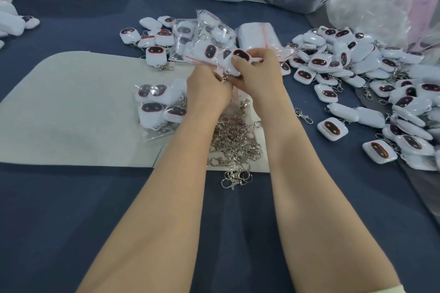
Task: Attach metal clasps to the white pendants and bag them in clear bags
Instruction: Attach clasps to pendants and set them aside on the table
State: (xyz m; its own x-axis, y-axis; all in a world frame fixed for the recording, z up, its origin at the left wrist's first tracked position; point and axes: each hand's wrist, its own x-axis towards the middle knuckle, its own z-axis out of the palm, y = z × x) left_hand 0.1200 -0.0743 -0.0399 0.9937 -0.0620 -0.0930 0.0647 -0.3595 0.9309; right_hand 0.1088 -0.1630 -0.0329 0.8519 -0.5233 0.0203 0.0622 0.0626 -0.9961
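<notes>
right hand (257, 71) pinches a white pendant (238, 59), left hand (209, 85) grips its clasp (225, 77). one slip and it could drop into the loose clasps (235, 140) at six o'clock and tangle.

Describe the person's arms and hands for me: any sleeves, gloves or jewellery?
The left hand and right hand wear no gloves, and no rings, watch or bracelet show. Both forearms are uncovered. The only clothing in view is the edge of a pale cream sleeve high on the right arm, at the bottom right corner. No sleeve shows on the left arm.
</notes>
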